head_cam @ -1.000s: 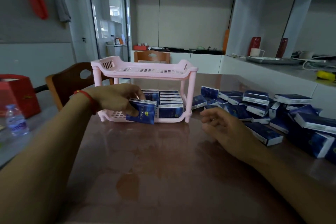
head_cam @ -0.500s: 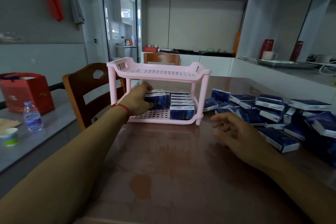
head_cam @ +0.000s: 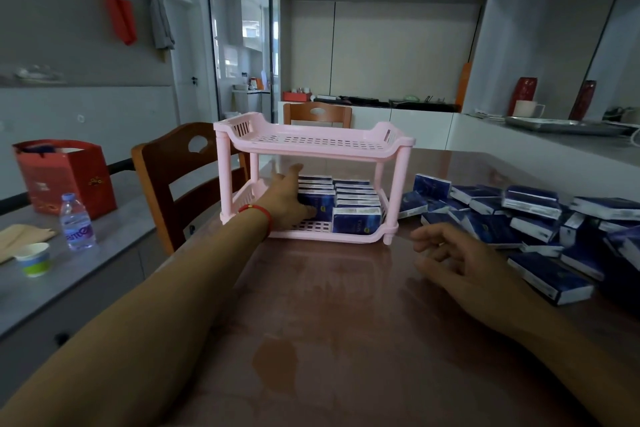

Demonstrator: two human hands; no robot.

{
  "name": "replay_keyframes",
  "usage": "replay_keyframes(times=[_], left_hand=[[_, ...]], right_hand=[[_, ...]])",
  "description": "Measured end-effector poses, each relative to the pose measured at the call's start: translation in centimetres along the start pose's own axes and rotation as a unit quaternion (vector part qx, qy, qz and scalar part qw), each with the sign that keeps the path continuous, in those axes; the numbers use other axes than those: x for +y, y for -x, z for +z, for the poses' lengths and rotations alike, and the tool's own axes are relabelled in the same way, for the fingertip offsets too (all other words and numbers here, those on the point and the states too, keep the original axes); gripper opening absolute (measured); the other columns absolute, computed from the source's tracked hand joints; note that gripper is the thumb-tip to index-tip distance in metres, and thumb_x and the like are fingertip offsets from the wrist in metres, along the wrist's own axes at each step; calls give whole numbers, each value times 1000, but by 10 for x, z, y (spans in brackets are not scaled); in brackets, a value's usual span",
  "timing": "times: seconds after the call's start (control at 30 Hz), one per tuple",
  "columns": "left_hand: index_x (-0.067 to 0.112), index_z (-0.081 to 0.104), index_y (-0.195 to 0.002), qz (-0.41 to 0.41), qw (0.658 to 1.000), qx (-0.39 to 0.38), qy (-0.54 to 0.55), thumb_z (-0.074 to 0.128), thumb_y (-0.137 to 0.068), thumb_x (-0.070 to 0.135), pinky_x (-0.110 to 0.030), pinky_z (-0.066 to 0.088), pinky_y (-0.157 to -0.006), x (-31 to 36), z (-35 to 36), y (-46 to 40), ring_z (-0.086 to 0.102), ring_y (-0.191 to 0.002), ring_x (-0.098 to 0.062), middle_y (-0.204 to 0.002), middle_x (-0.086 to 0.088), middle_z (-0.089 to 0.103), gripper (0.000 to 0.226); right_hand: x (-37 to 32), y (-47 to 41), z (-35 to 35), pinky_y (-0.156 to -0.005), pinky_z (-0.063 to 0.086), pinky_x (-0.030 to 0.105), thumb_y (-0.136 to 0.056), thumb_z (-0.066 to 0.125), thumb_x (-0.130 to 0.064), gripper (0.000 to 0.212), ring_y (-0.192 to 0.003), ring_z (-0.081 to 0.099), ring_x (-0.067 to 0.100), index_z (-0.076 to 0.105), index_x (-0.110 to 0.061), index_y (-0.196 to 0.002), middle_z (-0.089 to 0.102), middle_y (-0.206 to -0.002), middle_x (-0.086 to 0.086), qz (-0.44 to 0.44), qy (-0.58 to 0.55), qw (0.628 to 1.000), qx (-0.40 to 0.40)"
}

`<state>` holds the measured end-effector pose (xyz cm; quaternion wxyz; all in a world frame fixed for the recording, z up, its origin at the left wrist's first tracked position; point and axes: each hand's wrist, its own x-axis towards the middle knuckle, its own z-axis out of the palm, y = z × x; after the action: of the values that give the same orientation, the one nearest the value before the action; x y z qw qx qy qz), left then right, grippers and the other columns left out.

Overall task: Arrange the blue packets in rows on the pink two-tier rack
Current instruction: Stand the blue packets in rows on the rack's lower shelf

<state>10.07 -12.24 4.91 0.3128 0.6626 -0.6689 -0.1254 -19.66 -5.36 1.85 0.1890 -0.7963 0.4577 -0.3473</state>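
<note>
I am seeing the left hand (head_cam: 284, 199) gripping a blue packet (head_cam: 317, 203), seating it against the rack (head_cam: 315, 149) row; right hand (head_cam: 450, 253) is resting released, nearing the loose packets (head_cam: 533, 215)

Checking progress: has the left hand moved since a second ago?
Yes. The left hand went from the rack's front edge deeper into the lower tier, against the packets.

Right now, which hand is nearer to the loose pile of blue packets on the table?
Right. The right hand hovers over the table just beside the loose pile, while the left hand is inside the pink rack's lower tier.
</note>
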Motion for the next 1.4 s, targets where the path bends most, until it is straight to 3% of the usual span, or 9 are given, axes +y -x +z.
replay_keyframes(times=[0.13,0.33,0.57,0.7,0.8,0.97,1.1,1.2,1.4], left_hand=[[9,39,-139,-12,998,-3,66,84,-73,2,-26,42,-95,3,0,-4,54,-114,-22,-119,-1,53,80],[11,38,-140,-19,991,-24,129,81,-73,-4,-44,48,-107,-4,6,-9,57,-120,-29,-128,-10,59,81],[13,31,-147,-29,988,-36,147,81,-70,-7,-45,51,-103,-3,4,-10,59,-117,-30,-126,-9,59,94],[10,30,-148,-25,993,-11,114,72,-80,-5,-35,47,-100,10,-5,3,53,-115,-25,-122,-4,51,82],[9,26,-151,3,999,35,27,68,-86,3,-38,42,-106,18,-8,20,47,-131,-32,-145,-15,45,77],[6,62,-121,88,979,121,-138,69,-84,14,-40,50,-91,33,5,42,59,-110,-34,-124,-18,58,38],[4,70,-85,180,924,197,-273,61,-71,12,-43,45,-65,55,18,50,57,-82,-39,-86,-17,63,18],[7,64,-72,307,903,200,-226,50,-73,19,-41,45,-59,73,23,67,55,-73,-35,-77,-13,59,19],[19,69,-89,360,931,58,-33,56,-73,14,-31,50,-83,97,63,92,59,-91,-20,-91,7,59,22]], right_hand=[[0,0,0,-77,50,20,-96,62,-30,25,-94,58,-9,57,-35,-120,61,-112,-18,0,13,1000,-3],[-1,-1,1,-78,52,21,-96,62,-28,26,-93,58,-8,57,-34,-120,61,-111,-16,-4,18,1000,-5],[3,-1,0,-81,53,24,-96,63,-27,24,-94,59,-7,59,-34,-118,62,-109,-16,1,11,1000,6],[3,0,-1,-75,53,19,-95,64,-20,23,-92,59,-6,61,-30,-115,62,-107,-15,-4,19,999,34],[5,2,-1,-69,50,15,-93,65,-16,24,-88,59,-1,62,-30,-112,60,-103,-15,-6,56,997,55],[10,4,-9,-76,52,26,-89,65,-17,17,-83,57,5,65,-24,-105,60,-98,-9,26,138,986,94],[16,8,-26,-88,50,42,-89,60,-30,16,-101,55,20,64,-24,-103,61,-105,0,104,279,942,153],[20,11,-33,-102,38,46,-89,55,-48,44,-123,45,29,55,-23,-125,55,-131,7,210,430,869,128],[20,10,-34,-108,31,56,-92,55,-47,67,-137,34,39,32,-17,-147,36,-150,21,337,419,839,79]])
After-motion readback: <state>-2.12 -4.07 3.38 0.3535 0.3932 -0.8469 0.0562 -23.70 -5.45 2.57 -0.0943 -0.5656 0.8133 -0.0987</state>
